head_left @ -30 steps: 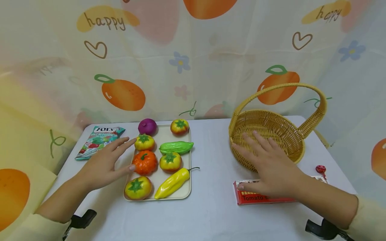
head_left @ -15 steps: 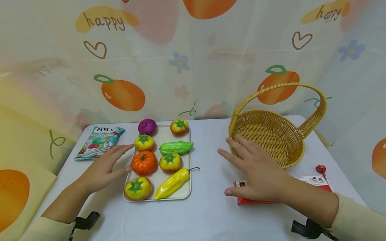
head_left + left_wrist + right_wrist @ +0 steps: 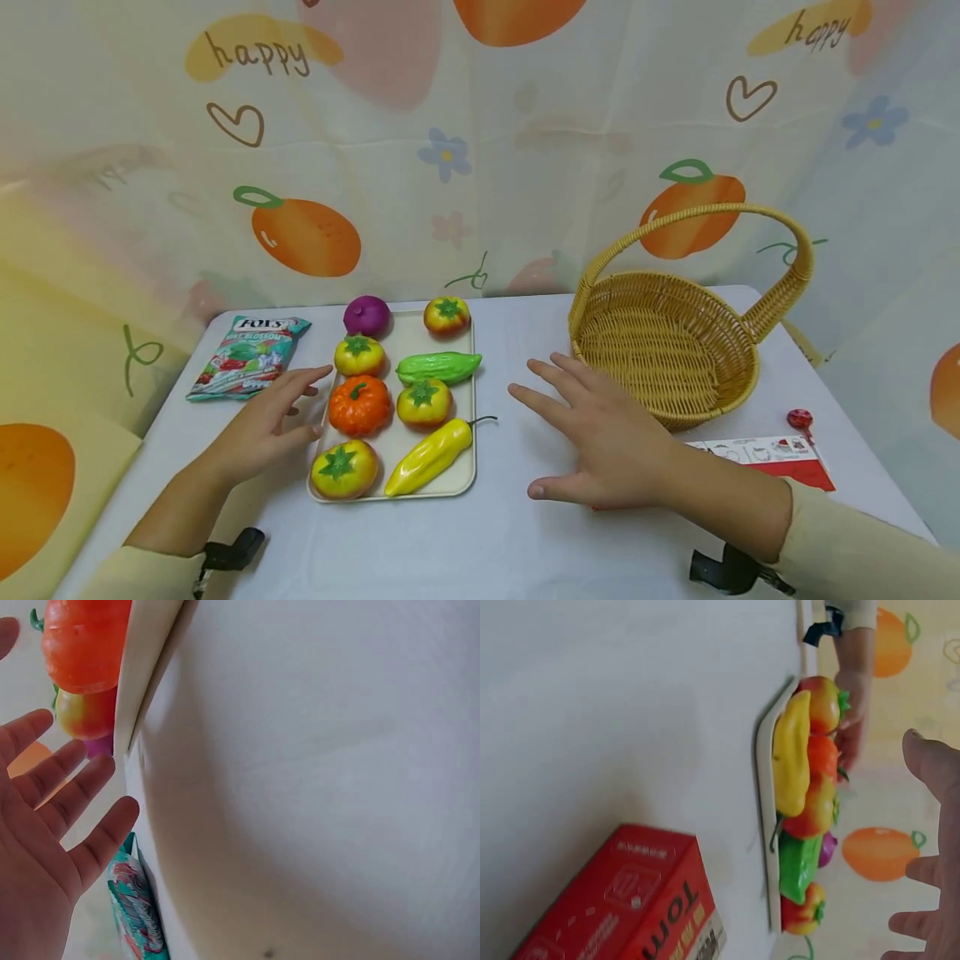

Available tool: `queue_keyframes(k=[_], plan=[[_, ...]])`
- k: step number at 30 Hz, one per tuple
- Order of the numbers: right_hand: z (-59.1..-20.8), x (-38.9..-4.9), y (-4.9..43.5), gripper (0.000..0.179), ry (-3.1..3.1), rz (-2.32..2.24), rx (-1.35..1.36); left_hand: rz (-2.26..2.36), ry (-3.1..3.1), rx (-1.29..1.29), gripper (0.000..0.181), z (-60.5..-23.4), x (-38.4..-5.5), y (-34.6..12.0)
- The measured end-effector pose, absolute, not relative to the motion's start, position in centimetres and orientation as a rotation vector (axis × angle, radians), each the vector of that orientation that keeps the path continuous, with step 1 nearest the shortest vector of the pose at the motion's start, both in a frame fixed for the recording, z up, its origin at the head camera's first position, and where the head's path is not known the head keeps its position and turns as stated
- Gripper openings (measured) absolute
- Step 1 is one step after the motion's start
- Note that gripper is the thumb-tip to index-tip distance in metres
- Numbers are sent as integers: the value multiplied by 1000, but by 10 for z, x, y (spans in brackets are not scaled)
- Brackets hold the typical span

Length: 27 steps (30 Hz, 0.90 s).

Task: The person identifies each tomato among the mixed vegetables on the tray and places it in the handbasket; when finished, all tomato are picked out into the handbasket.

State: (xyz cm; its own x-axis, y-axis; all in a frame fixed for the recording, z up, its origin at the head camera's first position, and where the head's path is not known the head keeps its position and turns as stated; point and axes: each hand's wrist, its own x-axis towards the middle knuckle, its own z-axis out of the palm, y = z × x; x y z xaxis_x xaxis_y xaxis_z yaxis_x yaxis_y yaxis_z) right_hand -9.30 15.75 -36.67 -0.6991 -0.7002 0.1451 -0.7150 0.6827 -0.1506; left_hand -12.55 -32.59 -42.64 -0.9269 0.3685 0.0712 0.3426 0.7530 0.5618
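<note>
My left hand (image 3: 258, 429) hovers at the left edge of a cream tray (image 3: 438, 485), fingers spread near an orange pumpkin (image 3: 360, 406) and holding nothing. Also on the tray are a yellow pepper (image 3: 429, 457), a green vegetable like a bitter melon (image 3: 438, 367), a purple onion (image 3: 367, 316) and several yellow-red tomatoes (image 3: 344, 469). My right hand (image 3: 607, 437) hangs above the table between tray and basket, fingers spread with nothing in them. It partly hides a red box (image 3: 630, 900) marked "Tom…" beneath it.
A wicker basket (image 3: 742, 379) with a tall handle stands at the back right. A teal candy bag (image 3: 247, 357) lies at the back left. A red lollipop (image 3: 799, 419) lies beside the box. A printed curtain (image 3: 510, 150) hangs behind the table.
My right hand has moved left, from in front of the basket toward the tray. My left hand has shifted only slightly, its fingers bending a little. The objects have stayed in place.
</note>
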Motion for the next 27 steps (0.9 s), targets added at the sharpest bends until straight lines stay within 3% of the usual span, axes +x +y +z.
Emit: queue_keyframes(k=[13,27], plan=[[-379,-89,130,99,-2822,418,1261,966,2877,602,86,-438,-131,-326],[-397,-88,111,99,-2882,520,1269,1015,2752,465,80,-438,-133,-331]])
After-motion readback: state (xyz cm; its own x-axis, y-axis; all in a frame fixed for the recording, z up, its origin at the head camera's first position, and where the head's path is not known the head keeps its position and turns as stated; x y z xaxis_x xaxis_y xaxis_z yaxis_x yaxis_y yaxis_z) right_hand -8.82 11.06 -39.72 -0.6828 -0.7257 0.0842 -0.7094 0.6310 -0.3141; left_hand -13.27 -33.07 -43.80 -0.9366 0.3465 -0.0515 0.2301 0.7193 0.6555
